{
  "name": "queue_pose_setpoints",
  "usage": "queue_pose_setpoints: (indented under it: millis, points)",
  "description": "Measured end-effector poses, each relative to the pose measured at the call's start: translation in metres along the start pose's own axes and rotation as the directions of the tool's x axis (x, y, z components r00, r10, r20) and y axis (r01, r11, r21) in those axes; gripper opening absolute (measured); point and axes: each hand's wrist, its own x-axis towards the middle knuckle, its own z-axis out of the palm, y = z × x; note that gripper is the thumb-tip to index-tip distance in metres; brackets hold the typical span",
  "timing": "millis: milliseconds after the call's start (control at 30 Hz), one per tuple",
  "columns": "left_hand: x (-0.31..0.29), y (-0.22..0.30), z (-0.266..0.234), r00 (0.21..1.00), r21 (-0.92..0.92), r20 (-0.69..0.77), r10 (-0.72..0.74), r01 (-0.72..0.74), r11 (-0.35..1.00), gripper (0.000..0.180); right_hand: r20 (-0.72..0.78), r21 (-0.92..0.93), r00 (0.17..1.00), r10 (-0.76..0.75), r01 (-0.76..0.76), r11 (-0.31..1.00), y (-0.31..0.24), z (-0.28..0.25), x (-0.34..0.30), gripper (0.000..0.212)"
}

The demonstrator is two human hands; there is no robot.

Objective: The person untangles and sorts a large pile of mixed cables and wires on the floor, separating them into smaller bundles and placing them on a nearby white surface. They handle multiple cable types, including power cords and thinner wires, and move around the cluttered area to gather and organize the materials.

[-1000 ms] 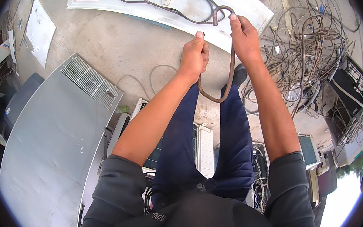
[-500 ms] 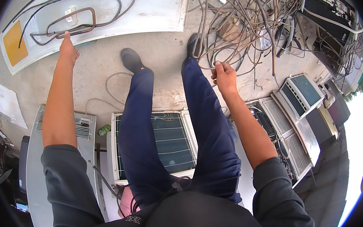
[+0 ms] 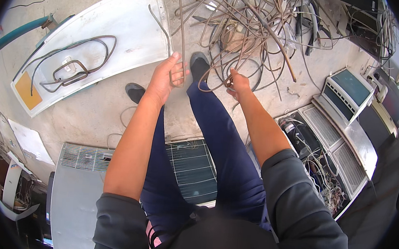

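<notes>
My left hand [image 3: 165, 77] is closed loosely round a brown cable [image 3: 181, 24]. This cable bends sharply under the fingers; one length runs up toward the pile, and a shorter loose end lies over the white panel [image 3: 135, 44]. To the right, my right hand [image 3: 239, 84] pinches a curved brown cable [image 3: 207, 88] between thumb and fingers, at the near edge of a large tangle of cables [image 3: 249, 30]. Whether both hands hold the same length cannot be made out. A coil of dark cable [image 3: 109, 54] rests on the white panel at the left.
My shoes [image 3: 135, 91] stand on the concrete floor. Below me is a framed unit with wire bars [image 3: 191, 166]. At right lie an opened casing full of wires [image 3: 317, 176] and a box with a dark window [image 3: 350, 89]. A grey metal casing [image 3: 74, 194] is at lower left.
My left hand has moved right from the coil on the panel and now holds a brown cable near the tangle. The right hand stays near the tangle, with a cable loop at its fingers.
</notes>
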Motion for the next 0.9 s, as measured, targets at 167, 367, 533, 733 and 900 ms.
queue_pose_setpoints:
  millis: [167, 367, 533, 733, 900]
  points:
    - [0.02, 0.001, 0.044, 0.993, -0.025, -0.094, -0.071, 0.069, 0.997, 0.067, -0.199, -0.81, 0.381, -0.903, 0.455, 0.371, -0.055, -0.036, -0.023, 0.067]
    - [-0.005, -0.002, 0.076, 0.968, 0.237, -0.172, -0.184, 0.222, 0.946, 0.066, 0.104, -0.852, 0.771, -0.628, 0.394, 0.344, -0.183, -0.079, -0.025, 0.049]
    - [-0.025, -0.002, 0.093, 0.938, 0.218, -0.344, -0.033, 0.115, 0.969, 0.075, 0.209, -0.711, 0.429, -0.879, 0.683, 0.165, -0.192, -0.088, -0.062, 0.034]
    - [-0.048, 0.026, 0.076, 0.751, 0.434, -0.593, 0.291, -0.006, 0.901, 0.075, 0.233, -0.691, 0.346, -0.909, 0.717, 0.095, -0.16, -0.162, -0.148, 0.032]
    - [-0.067, 0.054, 0.091, 0.92, 0.136, -0.377, -0.108, 0.17, 0.976, 0.066, 0.228, -0.641, 0.288, -0.93, 0.764, 0.079, -0.11, -0.268, -0.2, 0.034]
